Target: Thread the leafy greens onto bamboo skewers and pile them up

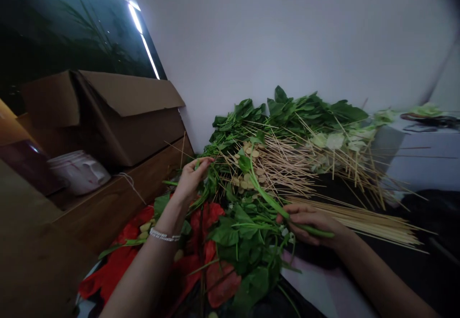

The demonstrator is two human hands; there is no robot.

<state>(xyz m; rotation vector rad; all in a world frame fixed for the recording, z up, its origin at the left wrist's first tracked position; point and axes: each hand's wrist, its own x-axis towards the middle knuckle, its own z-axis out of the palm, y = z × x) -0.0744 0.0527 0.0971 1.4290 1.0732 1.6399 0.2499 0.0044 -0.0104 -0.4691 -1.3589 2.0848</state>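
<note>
My left hand (192,178) reaches forward into a heap of green leafy stems (244,232), its fingers pinched on a leaf at the heap's left side. A beaded bracelet (164,235) circles that wrist. My right hand (311,223) lies lower right, fingers closed round a thick green stalk (268,198) that runs up and left to a leaf. Just beyond the right hand lies a bundle of thin wooden skewers (373,220). More skewers (287,164) with pale slices threaded on them are piled behind.
A red plastic bag (212,279) lies under the greens. Loaded skewers of leaves (305,112) are stacked against the white wall. An open cardboard box (118,117) and a white tub (79,170) sit on a wooden ledge at left. A grey surface (420,155) stands at right.
</note>
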